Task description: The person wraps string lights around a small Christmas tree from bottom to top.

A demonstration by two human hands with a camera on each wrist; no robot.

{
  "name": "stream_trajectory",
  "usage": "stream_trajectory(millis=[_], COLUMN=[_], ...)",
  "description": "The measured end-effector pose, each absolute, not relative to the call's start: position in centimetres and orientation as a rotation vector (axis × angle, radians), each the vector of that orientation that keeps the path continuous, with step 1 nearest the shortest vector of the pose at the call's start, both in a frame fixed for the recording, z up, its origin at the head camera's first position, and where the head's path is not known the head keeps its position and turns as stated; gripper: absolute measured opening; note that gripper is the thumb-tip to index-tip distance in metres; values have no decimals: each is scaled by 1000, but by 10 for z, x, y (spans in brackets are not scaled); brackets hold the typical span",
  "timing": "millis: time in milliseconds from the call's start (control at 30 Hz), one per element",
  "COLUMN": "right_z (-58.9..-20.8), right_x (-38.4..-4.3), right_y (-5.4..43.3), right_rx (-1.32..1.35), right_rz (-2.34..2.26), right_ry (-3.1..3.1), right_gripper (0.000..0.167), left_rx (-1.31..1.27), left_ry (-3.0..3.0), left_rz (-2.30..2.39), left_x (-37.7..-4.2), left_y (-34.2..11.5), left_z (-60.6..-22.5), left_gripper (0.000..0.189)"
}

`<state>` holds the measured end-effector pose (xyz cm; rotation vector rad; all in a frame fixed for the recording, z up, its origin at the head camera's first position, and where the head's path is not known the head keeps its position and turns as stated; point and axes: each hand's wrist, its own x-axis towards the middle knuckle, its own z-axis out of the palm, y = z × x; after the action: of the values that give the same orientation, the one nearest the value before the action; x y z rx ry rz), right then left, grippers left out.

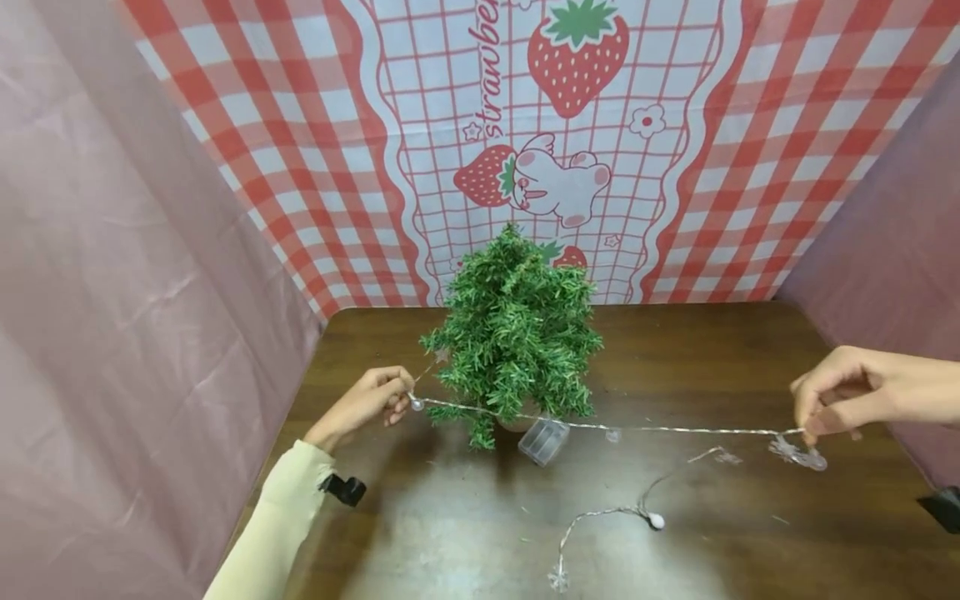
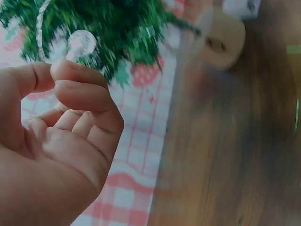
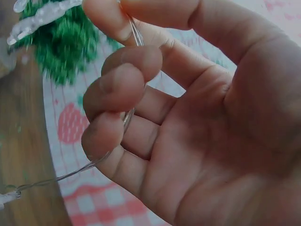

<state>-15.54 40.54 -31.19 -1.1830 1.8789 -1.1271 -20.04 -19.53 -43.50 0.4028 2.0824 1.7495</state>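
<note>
A string of fairy lights (image 1: 675,430) is stretched in front of a small artificial Christmas tree (image 1: 517,333). My left hand (image 1: 375,396) pinches the wire at the tree's left side, beside a small round bulb (image 2: 81,43). Far to the right, my right hand (image 1: 855,396) pinches the other end of the taut stretch, near clear snowflake ornaments (image 1: 795,452). In the right wrist view the wire also runs behind the curled fingers (image 3: 115,87) and out past the little finger. A loose tail of the string, with a white bulb (image 1: 656,521), hangs lower in front.
At the tree's foot is a clear battery box (image 1: 543,442). The round pale base (image 2: 221,40) of the tree shows in the left wrist view. A brown wooden table (image 1: 450,533) lies below, backed by a strawberry-print cloth (image 1: 300,100). Pink curtains (image 1: 112,292) hang at both sides.
</note>
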Motion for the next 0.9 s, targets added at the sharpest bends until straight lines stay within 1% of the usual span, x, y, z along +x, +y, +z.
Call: stream_trajectory(millis=[200, 300, 333, 433, 533, 600, 767, 867, 900], right_z=[-329, -339, -343, -356, -366, -370, -380, -387, -391], right_x=[-153, -151, -151, -159, -172, -176, -181, -183, -185], right_y=[448, 463, 467, 480, 492, 499, 514, 522, 524], right_rx=[-898, -818, -828, -955, -1061, -1021, -853, -768, -789], right_rz=[-1284, -1499, -1611, -1990, -2179, -2232, -2360, -2448, -2449], right_ry=[2131, 2253, 2237, 1874, 1315, 1124, 983, 766, 663], right_gripper=[43, 42, 44, 52, 54, 54, 54, 42, 39], left_rx=[404, 405, 410, 434, 464, 469, 433, 444, 453], left_ry=[1928, 1933, 1945, 2000, 2073, 2127, 2293, 2402, 2425], left_rz=[1902, 1924, 1922, 1908, 1893, 1882, 1802, 1714, 1689], left_x=[-186, -184, -184, -182, -179, -177, -167, -164, -163], left_y=[-175, -166, -164, -155, -146, -139, -122, -118, -117], left_z=[-430, -429, -429, -430, -430, -430, -423, -424, -424], left_gripper=[20, 16, 16, 15, 19, 20, 17, 16, 18])
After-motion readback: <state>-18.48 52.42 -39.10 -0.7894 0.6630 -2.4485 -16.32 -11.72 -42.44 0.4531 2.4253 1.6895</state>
